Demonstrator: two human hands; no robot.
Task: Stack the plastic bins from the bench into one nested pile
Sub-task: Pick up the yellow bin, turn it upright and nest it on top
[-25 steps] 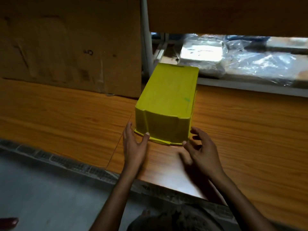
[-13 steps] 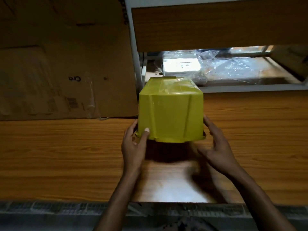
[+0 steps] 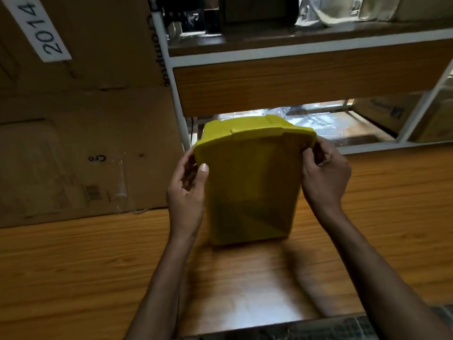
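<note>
A single yellow plastic bin (image 3: 252,182) is held tipped up over the wooden bench (image 3: 73,266), its open side facing me so I look into its shaded inside. My left hand (image 3: 188,190) grips the bin's left rim, thumb on the inside wall. My right hand (image 3: 323,175) grips the right rim near the top corner. The bin's lower end sits close to the bench surface; whether it touches is unclear. No other bin is in view.
Large cardboard boxes (image 3: 81,119) stand against the back left, one labelled 2014. A white-framed shelf unit (image 3: 294,52) with a wooden panel rises behind the bin. Clear plastic wrapping (image 3: 318,119) lies on its lower shelf. A dark grating (image 3: 318,330) runs along the bench's near edge.
The bin was upside down on the bench with my hands at its near rim. Both hands have lifted and turned it, so its opening now faces me.
</note>
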